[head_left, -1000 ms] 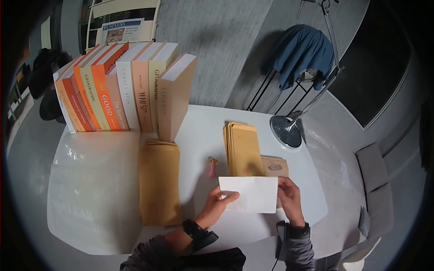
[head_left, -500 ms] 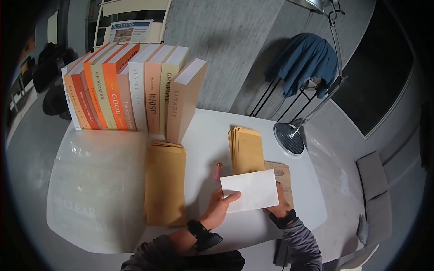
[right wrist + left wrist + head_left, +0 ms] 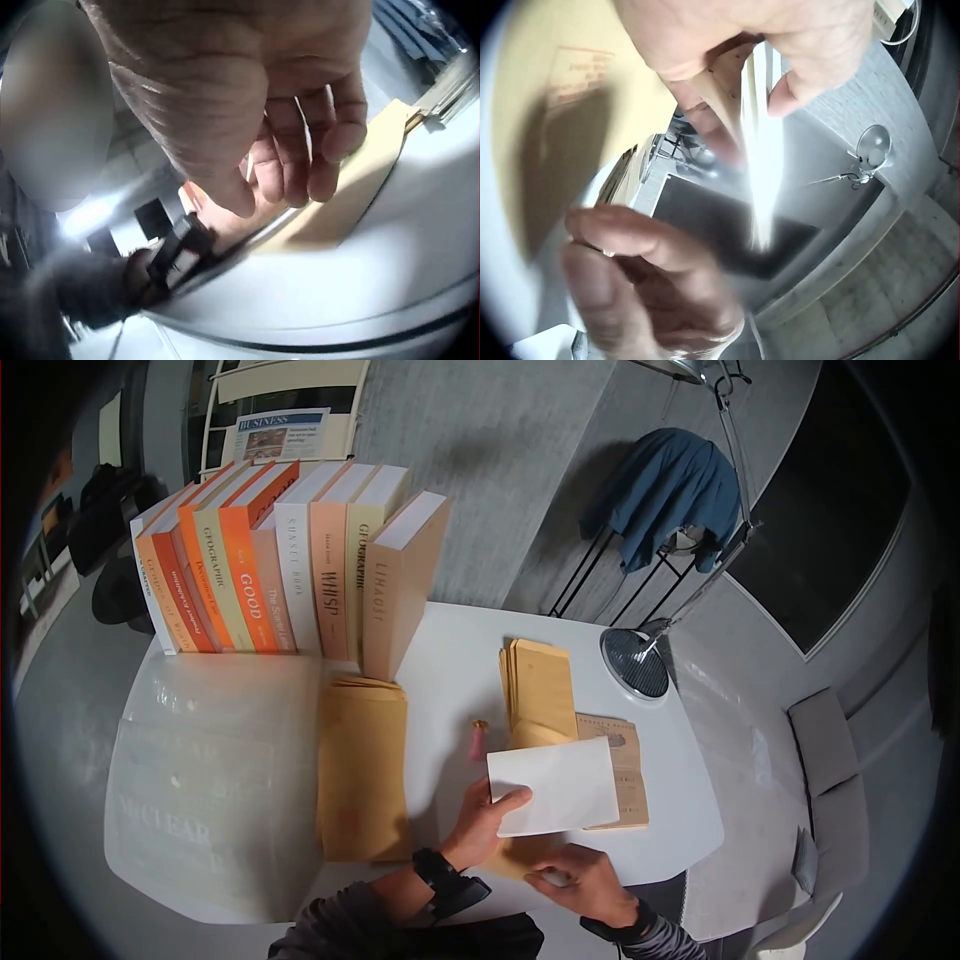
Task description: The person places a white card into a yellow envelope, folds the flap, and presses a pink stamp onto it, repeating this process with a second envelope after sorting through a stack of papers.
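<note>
My left hand (image 3: 480,825) grips a white folded sheet (image 3: 555,790), its thumb lying across the front. The left wrist view shows this sheet (image 3: 763,142) edge-on between thumb and fingers. Beneath it slants a kraft envelope (image 3: 522,853), mostly covered, its upper end bulging over the kraft envelope stack (image 3: 540,670). At the lower end of that envelope is my right hand (image 3: 590,885), thumb and index finger pinching close together at its edge. In the right wrist view the other fingers (image 3: 296,169) of this hand hang loosely curled before the envelope (image 3: 352,187).
A second envelope stack (image 3: 362,780) lies left of my hands. Behind it stands a row of books (image 3: 290,570). A pink-handled wax seal stamp (image 3: 478,740), a printed kraft paper (image 3: 628,780) and the lamp base (image 3: 635,663) are on the white table (image 3: 450,640). A translucent bag (image 3: 210,780) covers the left side.
My right hand has let go of the white sheet's right edge, passed behind it, and come down toward my body. An envelope now extends below the sheet. The left hand keeps its hold.
</note>
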{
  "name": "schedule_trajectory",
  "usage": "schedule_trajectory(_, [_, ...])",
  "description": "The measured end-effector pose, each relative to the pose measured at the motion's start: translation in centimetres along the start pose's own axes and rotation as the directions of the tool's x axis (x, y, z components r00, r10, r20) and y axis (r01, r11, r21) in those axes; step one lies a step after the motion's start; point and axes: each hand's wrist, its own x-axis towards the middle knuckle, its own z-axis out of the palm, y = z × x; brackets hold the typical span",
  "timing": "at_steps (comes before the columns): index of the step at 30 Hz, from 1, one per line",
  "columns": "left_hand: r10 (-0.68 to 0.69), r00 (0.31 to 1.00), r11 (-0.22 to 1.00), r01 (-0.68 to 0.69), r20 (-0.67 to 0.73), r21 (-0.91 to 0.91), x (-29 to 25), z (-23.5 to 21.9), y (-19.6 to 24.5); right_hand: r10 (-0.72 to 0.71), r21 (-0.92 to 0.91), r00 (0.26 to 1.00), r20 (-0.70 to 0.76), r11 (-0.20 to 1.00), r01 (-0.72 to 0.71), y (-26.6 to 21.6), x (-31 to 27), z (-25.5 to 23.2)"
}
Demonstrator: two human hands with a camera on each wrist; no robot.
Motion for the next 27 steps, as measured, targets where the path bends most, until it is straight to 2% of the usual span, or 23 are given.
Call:
schedule_trajectory(1, [-0.034,0.999,0.999,0.034,0.013,0.018,-0.1,0.2,0.0,0.218,0.187,0.976,0.022,0.958,-0.218,0.0,-0.7,-0.6])
schedule_trajectory(2, [-0.069,0.997,0.997,0.067,0.028,0.039,-0.3,0.4,0.0,0.416,0.361,0.906,0.081,0.835,-0.415,0.1,-1.4,-1.4])
schedule_trajectory(3, [-0.08,0.996,0.99,0.074,0.045,0.117,-0.4,0.6,0.0,0.558,0.407,0.814,0.16,0.714,-0.569,0.4,-1.6,-3.0])
schedule_trajectory(4, [-0.093,0.994,0.977,0.079,0.062,0.197,-0.6,0.7,0.0,0.507,0.633,0.858,0.076,0.641,-0.435,0.7,-2.1,-3.6])
schedule_trajectory(6, [-0.153,0.983,0.925,0.106,0.102,0.365,-1.0,1.2,0.3,0.549,0.819,0.835,-0.038,0.496,-0.289,-0.2,-2.4,-4.3])
schedule_trajectory(9, [-0.287,0.942,0.793,0.13,0.177,0.595,-1.3,1.1,-0.3,0.576,0.875,0.818,-0.002,0.397,-0.278,1.5,-4.4,-4.1])
schedule_trajectory(12, [-0.276,0.916,0.77,0.029,0.292,0.638,-2.1,1.4,-1.0,0.612,0.834,0.788,0.063,0.401,-0.378,2.4,-5.5,-3.1])
schedule_trajectory(16, [-0.216,0.935,0.78,-0.008,0.281,0.626,-2.8,2.0,-2.0,0.621,0.884,0.781,0.058,0.331,-0.33,2.3,-6.3,-1.7])
schedule_trajectory(17, [-0.206,0.941,0.763,-0.016,0.267,0.646,-2.8,2.2,-1.9,0.626,0.88,0.78,0.0,0.371,-0.297,2.3,-6.5,-1.1])
schedule_trajectory(19, [-0.186,0.952,0.73,-0.031,0.243,0.683,-2.9,2.6,-1.7,0.676,0.909,0.728,-0.111,0.365,-0.2,2.5,-7.1,-0.3])
schedule_trajectory(20, [-0.026,0.969,0.528,-0.195,0.246,0.826,-3.0,3.0,-1.4,0.702,0.918,0.694,-0.159,0.363,-0.158,2.8,-7.4,0.0])
schedule_trajectory(21, [0.131,0.947,0.272,-0.319,0.293,0.908,-3.2,3.7,-0.9,0.718,0.919,0.661,-0.216,0.379,-0.112,3.1,-7.8,0.2])
schedule_trajectory(22, [0.266,0.886,-0.013,-0.391,0.38,0.92,-3.2,4.4,-0.5,0.732,0.915,0.626,-0.269,0.397,-0.071,3.4,-8.2,0.3])
schedule_trajectory(23, [0.198,0.921,-0.132,-0.315,0.336,0.94,-3.0,5.0,0.1,0.753,0.938,0.588,-0.294,0.345,0.027,3.3,-8.3,0.4])
schedule_trajectory(24, [0.185,0.916,-0.249,-0.306,0.355,0.919,-3.1,5.2,0.0,0.773,0.946,0.55,-0.315,0.298,0.123,3.1,-8.4,0.6])
schedule_trajectory(26, [0.166,0.905,-0.462,-0.28,0.392,0.841,-3.0,5.6,-0.7,0.784,0.962,0.559,-0.272,0.204,0.182,2.8,-8.8,1.1])
schedule_trajectory(27, [0.138,0.929,-0.505,-0.233,0.344,0.831,-2.9,5.8,-1.0,0.787,0.965,0.563,-0.25,0.157,0.209,2.6,-9.1,1.4])
